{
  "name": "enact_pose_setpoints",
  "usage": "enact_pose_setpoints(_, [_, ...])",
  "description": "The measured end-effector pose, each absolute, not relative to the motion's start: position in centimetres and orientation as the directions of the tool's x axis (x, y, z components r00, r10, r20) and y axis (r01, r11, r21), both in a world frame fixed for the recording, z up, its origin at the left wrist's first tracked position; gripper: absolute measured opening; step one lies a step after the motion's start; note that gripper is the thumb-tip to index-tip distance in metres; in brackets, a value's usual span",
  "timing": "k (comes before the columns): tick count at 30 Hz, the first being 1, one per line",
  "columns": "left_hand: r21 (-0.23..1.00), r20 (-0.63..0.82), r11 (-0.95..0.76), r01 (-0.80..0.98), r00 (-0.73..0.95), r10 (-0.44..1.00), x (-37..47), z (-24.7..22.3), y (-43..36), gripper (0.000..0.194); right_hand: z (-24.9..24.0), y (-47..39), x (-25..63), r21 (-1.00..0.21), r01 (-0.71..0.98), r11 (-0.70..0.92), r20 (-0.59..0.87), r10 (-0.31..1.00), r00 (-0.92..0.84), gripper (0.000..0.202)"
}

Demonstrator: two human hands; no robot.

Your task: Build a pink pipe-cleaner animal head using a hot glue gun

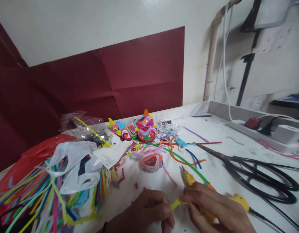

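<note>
White tabletop (212,129), yellow strip (175,204) between the fingertips of both hands (179,202)

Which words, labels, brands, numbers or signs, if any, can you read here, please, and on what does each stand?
None can be read.
The white paper bears faint print, too small and blurred to read.
On the white adapter, no lettering can be made out.

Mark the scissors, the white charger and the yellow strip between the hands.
Scissors (223,156), head view: on the blades, near the pivot.
White charger (287,134), head view: on its side.
Yellow strip (175,204), head view: on its exposed part.
</note>
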State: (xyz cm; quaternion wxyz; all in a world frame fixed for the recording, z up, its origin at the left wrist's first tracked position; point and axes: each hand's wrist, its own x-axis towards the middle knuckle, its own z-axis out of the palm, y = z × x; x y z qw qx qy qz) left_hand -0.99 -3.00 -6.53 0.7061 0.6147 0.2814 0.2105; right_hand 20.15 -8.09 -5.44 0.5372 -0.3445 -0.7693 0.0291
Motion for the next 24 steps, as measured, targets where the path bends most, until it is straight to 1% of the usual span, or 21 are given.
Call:
enact_pose_setpoints(1, [0.987, -0.117, 0.156, 0.021, 0.761, 0.638, -1.0, -6.7, -2.9, 0.041, -5.4, -8.1, 20.0, -0.35, 0.531, 0.772, 0.837, 0.512, -0.194, 0.018])
enact_pose_setpoints(3, [0.988, -0.066, 0.147, -0.038, 0.765, 0.64, -0.8, -7.1, -2.7, 0.042, -5.4, -8.2, 19.5, -0.264, 0.568, 0.779, 0.864, 0.453, -0.22, 0.019])
enact_pose_setpoints(5, [0.991, -0.023, 0.117, -0.07, 0.76, 0.65, -0.7, -7.5, -2.3, 0.042, -5.4, -8.3, 19.2, -0.25, 0.571, 0.782, 0.859, 0.452, -0.243, 0.02])
enact_pose_setpoints(7, [0.994, 0.015, 0.068, -0.083, 0.735, 0.678, -0.6, -7.9, -1.9, 0.042, -4.9, -8.3, 19.2, -0.332, 0.572, 0.75, 0.805, 0.541, -0.243, 0.02])
enact_pose_setpoints(9, [0.996, 0.042, 0.023, -0.086, 0.681, 0.731, -0.6, -8.0, -1.4, 0.042, -3.8, -7.9, 19.8, -0.463, 0.59, 0.662, 0.696, 0.683, -0.22, 0.02])
enact_pose_setpoints(10, [0.998, 0.039, 0.002, -0.062, 0.655, 0.754, -0.7, -7.9, -1.2, 0.042, -3.2, -7.5, 20.2, -0.512, 0.611, 0.604, 0.632, 0.747, -0.209, 0.02])
enact_pose_setpoints(11, [0.999, 0.034, -0.026, -0.023, 0.633, 0.773, -0.7, -7.9, -1.0, 0.043, -2.4, -6.9, 20.7, -0.533, 0.637, 0.557, 0.577, 0.79, -0.208, 0.021])
enact_pose_setpoints(12, [0.998, 0.026, -0.056, 0.029, 0.624, 0.781, -0.8, -7.8, -0.9, 0.043, -1.7, -6.1, 21.2, -0.518, 0.677, 0.523, 0.541, 0.813, -0.214, 0.021])
enact_pose_setpoints(13, [0.993, 0.016, -0.087, 0.085, 0.621, 0.784, -0.9, -7.7, -0.7, 0.043, -1.0, -5.1, 21.6, -0.488, 0.751, 0.445, 0.465, 0.861, -0.208, 0.022])
enact_pose_setpoints(14, [0.983, 0.014, -0.123, 0.134, 0.619, 0.785, -1.0, -7.6, -0.6, 0.043, -0.4, -4.0, 22.0, -0.421, 0.829, 0.367, 0.387, 0.9, -0.202, 0.022])
enact_pose_setpoints(15, [0.973, 0.015, -0.155, 0.173, 0.618, 0.786, -1.1, -7.6, -0.6, 0.042, 0.0, -2.8, 22.3, -0.327, 0.9, 0.287, 0.293, 0.937, -0.192, 0.023])
enact_pose_setpoints(16, [0.962, 0.02, -0.184, 0.202, 0.618, 0.786, -1.1, -7.6, -0.6, 0.041, 0.2, -1.5, 22.4, -0.222, 0.947, 0.231, 0.164, 0.966, -0.198, 0.026])
enact_pose_setpoints(17, [0.953, 0.028, -0.207, 0.222, 0.616, 0.787, -1.2, -7.6, -0.6, 0.04, 0.2, -0.3, 22.5, -0.185, 0.962, 0.201, 0.113, 0.977, -0.183, 0.025])
enact_pose_setpoints(21, [0.917, 0.07, -0.292, 0.271, 0.611, 0.788, -1.1, -7.6, -0.7, 0.032, -0.8, 3.5, 22.3, -0.101, 0.986, 0.136, -0.068, 0.987, -0.143, 0.017])
enact_pose_setpoints(22, [0.907, 0.086, -0.315, 0.281, 0.607, 0.79, -1.1, -7.6, -0.7, 0.029, -1.1, 4.1, 22.2, -0.086, 0.988, 0.128, -0.115, 0.984, -0.137, 0.018])
enact_pose_setpoints(24, [0.887, 0.115, -0.351, 0.3, 0.594, 0.796, -1.0, -7.5, -0.6, 0.026, -1.6, 4.9, 22.1, -0.066, 0.99, 0.124, -0.193, 0.972, -0.135, 0.027])
